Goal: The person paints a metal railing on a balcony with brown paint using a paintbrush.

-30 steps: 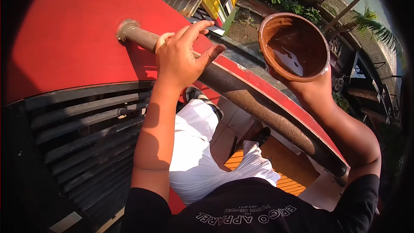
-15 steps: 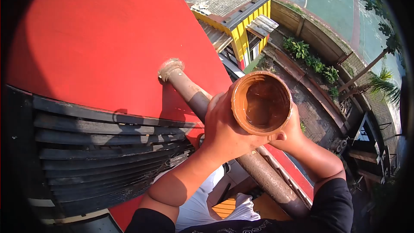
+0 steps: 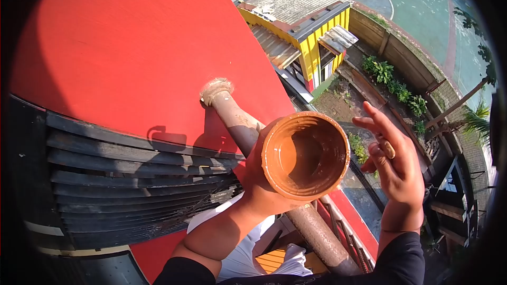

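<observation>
A brown clay-coloured cup [image 3: 272,155] with a ridged inner rim is tilted toward the camera, with a little brownish liquid or wet sheen at its bottom. My left hand [image 3: 252,179] is wrapped round its left and lower side; most of those fingers are hidden behind the cup. To the right, apart from the cup, my right hand [image 3: 396,163] is raised with its fingers spread and slightly bent, holding nothing. A ring-like, gold-coloured thing [image 3: 389,150] shows on one finger.
Beneath my hands a rusty pipe [image 3: 325,237] runs from the red wall [image 3: 132,47] to the lower right. Black slats [image 3: 132,187] lie at the left. Far below are a yellow building [image 3: 311,47], plants [image 3: 383,71] and a green court [image 3: 422,21].
My right hand has let go of the cup and moved right, its fingers now spread. The cup, still in my left hand, has come lower and looks larger. The view has shifted slightly.
</observation>
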`<state>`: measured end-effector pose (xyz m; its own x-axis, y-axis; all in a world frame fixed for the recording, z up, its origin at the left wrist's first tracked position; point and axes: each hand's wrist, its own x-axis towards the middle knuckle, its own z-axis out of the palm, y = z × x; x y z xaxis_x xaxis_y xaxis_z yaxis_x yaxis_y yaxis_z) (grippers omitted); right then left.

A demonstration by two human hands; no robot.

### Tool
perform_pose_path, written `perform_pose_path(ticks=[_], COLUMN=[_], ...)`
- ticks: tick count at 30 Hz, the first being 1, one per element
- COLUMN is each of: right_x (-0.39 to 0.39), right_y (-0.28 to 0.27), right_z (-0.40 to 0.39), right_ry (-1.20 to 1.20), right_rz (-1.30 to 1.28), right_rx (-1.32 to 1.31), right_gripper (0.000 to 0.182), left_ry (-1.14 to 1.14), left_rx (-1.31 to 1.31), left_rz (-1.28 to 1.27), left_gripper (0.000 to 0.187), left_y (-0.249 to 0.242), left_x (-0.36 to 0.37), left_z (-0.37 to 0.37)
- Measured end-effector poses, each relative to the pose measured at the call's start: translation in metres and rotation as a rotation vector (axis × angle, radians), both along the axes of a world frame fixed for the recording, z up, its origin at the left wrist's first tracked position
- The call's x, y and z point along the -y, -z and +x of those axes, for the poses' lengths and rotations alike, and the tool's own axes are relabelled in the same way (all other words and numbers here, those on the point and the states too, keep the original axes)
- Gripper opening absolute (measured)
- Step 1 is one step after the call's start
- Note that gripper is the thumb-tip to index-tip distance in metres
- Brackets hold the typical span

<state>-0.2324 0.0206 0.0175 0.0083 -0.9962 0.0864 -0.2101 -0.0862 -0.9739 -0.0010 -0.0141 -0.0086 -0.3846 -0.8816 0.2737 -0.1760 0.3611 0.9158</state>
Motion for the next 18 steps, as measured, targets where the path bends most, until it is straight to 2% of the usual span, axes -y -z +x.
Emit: perform_pose_path(ticks=[1,6,8,10,12,13,15,16,18], right_x=[0.001,0.022,0.013,0.006,0.032,0.067,0.065,0.036,0.023], right_y=[-0.012,-0.072,-0.097,-0.122,-0.144,-0.155,-0.159,-0.146,-0.133], right_z=[-0.003,-0.027,-0.034,-0.041,-0.075,-0.091,-0.085,-0.060,-0.008], right_ry=[0.025,0.092,0.174,0.225,-0.087,-0.328,-0.390,-0.191,0.049], right_rz=[-0.005,-0.516,-0.541,-0.569,-0.950,-1.191,-1.154,-0.878,-0.607], right_rx=[-0.089,-0.744,-0.635,-0.498,-0.628,-0.757,-0.608,-0.348,-0.267], right_gripper=[0.049,0.032,0.024,0.023,0.044,0.071,0.069,0.041,0.030], left_ry=[-0.015,-0.085,-0.102,-0.126,-0.143,-0.149,-0.166,-0.201,-0.208], left_rx=[-0.018,-0.095,-0.064,-0.050,-0.043,-0.034,-0.019,-0.034,-0.024], left_rz=[-0.043,-0.267,-0.348,-0.367,-0.386,-0.377,-0.366,-0.389,-0.402], left_gripper=[0.090,0.088,0.086,0.085,0.082,0.082,0.082,0.082,0.082], left_y=[-0.001,-0.010,-0.008,-0.007,-0.009,-0.008,-0.008,-0.008,-0.010], left_x=[0.001,0.008,0.009,0.010,0.010,0.010,0.010,0.009,0.009], left_z=[-0.001,-0.008,-0.005,-0.007,-0.007,-0.008,-0.010,-0.012,-0.011])
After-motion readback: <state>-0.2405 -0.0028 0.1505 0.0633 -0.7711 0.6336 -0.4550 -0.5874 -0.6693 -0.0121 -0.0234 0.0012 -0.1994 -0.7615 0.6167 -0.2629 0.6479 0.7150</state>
